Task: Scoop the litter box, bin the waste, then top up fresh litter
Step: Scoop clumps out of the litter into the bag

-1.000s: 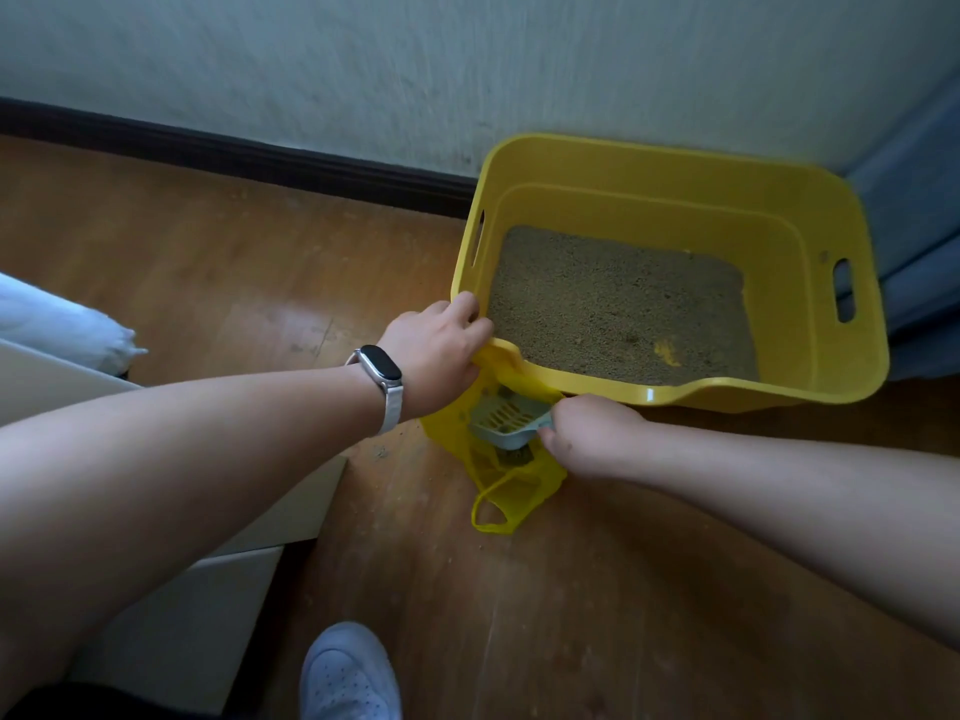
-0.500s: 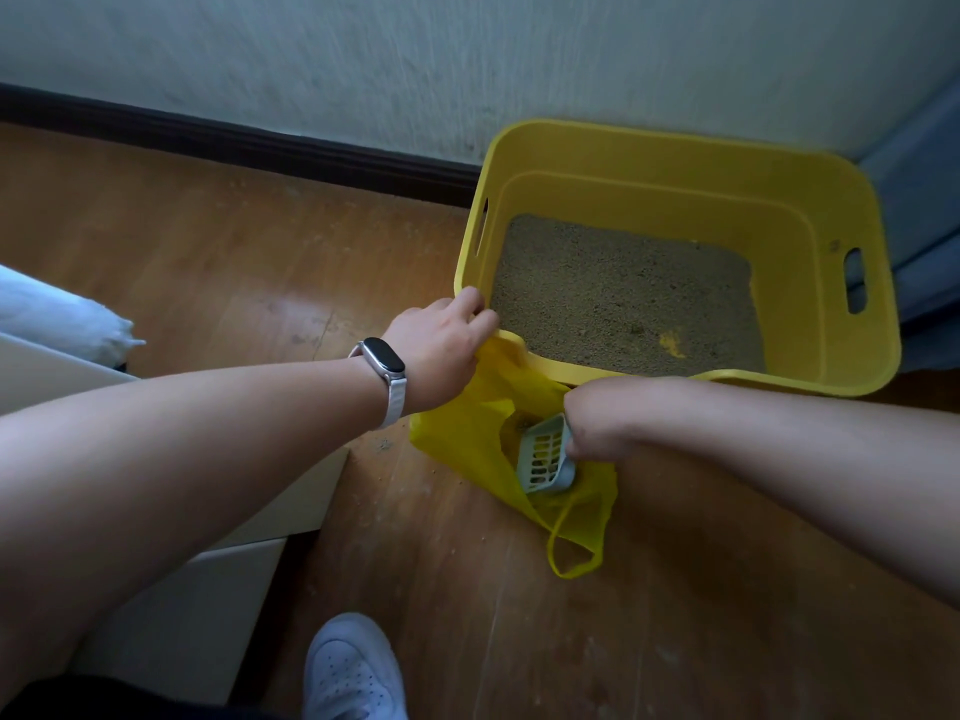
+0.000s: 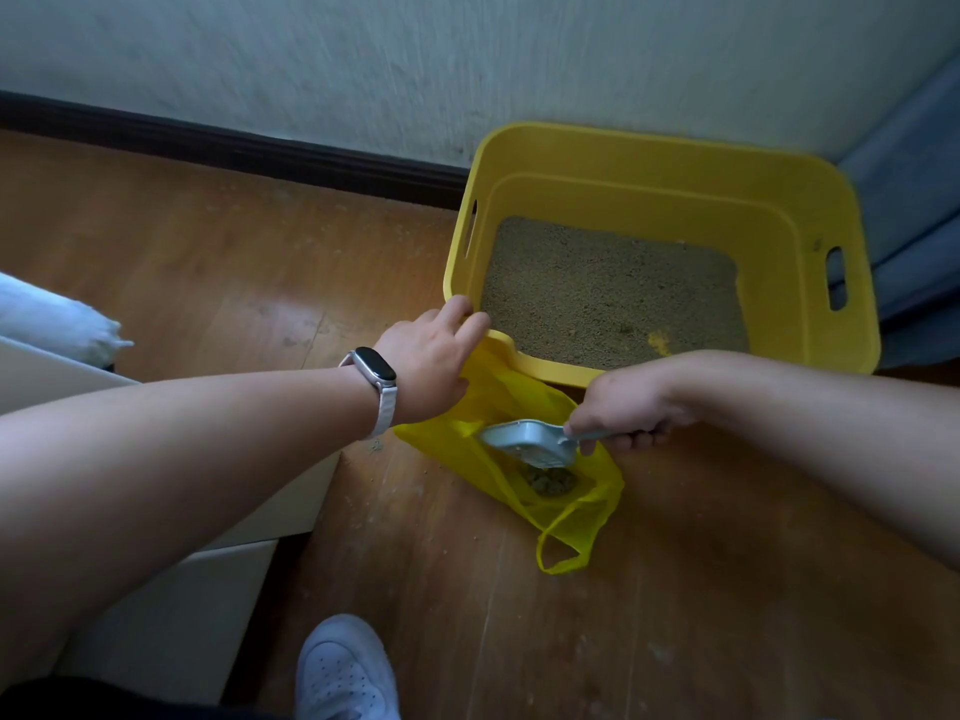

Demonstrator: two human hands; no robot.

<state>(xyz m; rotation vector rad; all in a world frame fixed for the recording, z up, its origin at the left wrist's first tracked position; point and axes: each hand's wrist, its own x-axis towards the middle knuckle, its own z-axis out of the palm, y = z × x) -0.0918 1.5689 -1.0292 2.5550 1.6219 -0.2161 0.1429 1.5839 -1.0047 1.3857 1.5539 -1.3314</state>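
In the head view the left hand (image 3: 431,363) pinches the top edge of the yellow bag (image 3: 498,397) up beside the near corner of the litter box (image 3: 779,163), so the mouth is open. The grip of the right hand (image 3: 623,402) is closed around the handle of the scoop (image 3: 530,443), held over that mouth. Half a second ago the scoop stood on edge; now it is turned face down, and a waste clump (image 3: 550,480) shows in the bag.

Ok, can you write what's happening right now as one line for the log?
step: binning waste | left hand: holds yellow bag open by litter box rim | right hand: grips scoop over bag | clumps in bag
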